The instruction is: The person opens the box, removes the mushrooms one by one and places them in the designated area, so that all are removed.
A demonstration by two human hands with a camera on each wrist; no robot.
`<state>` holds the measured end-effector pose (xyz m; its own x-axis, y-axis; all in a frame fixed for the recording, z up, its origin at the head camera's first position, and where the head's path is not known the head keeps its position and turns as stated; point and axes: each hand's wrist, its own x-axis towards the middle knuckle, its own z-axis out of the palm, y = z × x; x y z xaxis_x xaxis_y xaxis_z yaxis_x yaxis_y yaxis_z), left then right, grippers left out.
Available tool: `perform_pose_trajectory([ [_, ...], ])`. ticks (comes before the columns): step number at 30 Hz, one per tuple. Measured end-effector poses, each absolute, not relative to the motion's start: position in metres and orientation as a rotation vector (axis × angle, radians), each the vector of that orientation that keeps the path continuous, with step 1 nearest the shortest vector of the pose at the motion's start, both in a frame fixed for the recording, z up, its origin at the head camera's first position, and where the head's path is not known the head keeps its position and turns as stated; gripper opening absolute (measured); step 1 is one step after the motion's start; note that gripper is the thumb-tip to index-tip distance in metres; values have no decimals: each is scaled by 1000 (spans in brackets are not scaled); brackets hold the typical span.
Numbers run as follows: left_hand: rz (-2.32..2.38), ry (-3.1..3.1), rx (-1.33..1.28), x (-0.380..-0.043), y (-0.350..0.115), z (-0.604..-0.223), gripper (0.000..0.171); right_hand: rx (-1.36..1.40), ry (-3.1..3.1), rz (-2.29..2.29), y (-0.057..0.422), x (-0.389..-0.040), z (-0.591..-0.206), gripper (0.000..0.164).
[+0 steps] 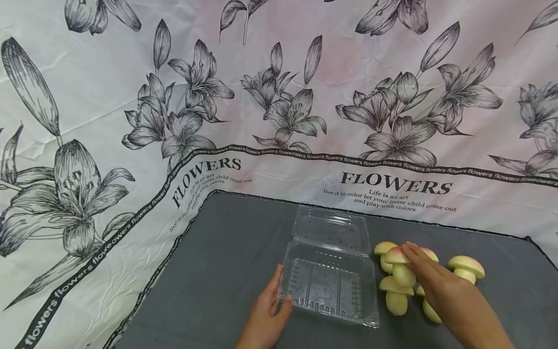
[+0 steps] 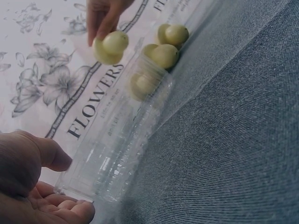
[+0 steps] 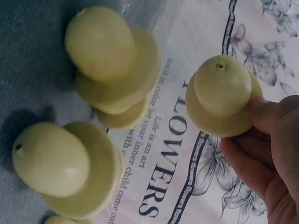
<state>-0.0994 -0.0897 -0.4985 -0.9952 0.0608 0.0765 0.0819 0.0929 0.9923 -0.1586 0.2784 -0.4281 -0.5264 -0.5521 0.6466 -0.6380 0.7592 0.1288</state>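
A clear plastic clamshell container [image 1: 324, 286] lies opened on the dark grey cloth, its lid [image 1: 329, 230] folded back. My left hand [image 1: 268, 310] grips its near left corner, thumb on one side and fingers on the other. Over on the right, my right hand [image 1: 440, 281] pinches a pale yellow toy mushroom [image 3: 222, 88] by its reddish cap. That mushroom hangs stem down, raised above the others in the right wrist view. Several more mushrooms stand around it, including one at the front [image 1: 396, 295] and one farther right [image 1: 466, 266]. My right hand partly hides some.
A white curtain [image 1: 287, 179] printed with lilies and the word FLOWERS rises behind and to the left of the grey cloth [image 1: 226, 252]. The container's lid reaches close to the curtain's lower edge. The mushrooms stand close to the container's right side.
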Motion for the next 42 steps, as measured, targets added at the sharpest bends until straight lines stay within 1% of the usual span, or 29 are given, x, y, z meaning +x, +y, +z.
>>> perform_pose_trajectory([
  [4, -2120, -2304, -150, -100, -89, -497, 75, 832, -2239, 139, 287, -159, -430, 65],
  [18, -2096, -2320, -166, -98, -89, -497, 75, 690, -2147, 320, 306, -156, -434, 61],
  [24, -2088, -2335, -168, -98, -89, -496, 75, 649, -2058, 422, 309, -156, -435, 57],
  [34, -2093, -2347, -146, -101, -90, -497, 76, 543, -2180, 310, 326, -148, -438, 69],
  [37, -2075, -2360, -145, -101, -89, -497, 75, 515, -2190, 301, 330, -146, -439, 68],
  [42, -2059, -2386, -135, -101, -89, -496, 75, 508, -2144, 297, 338, -145, -443, 63],
])
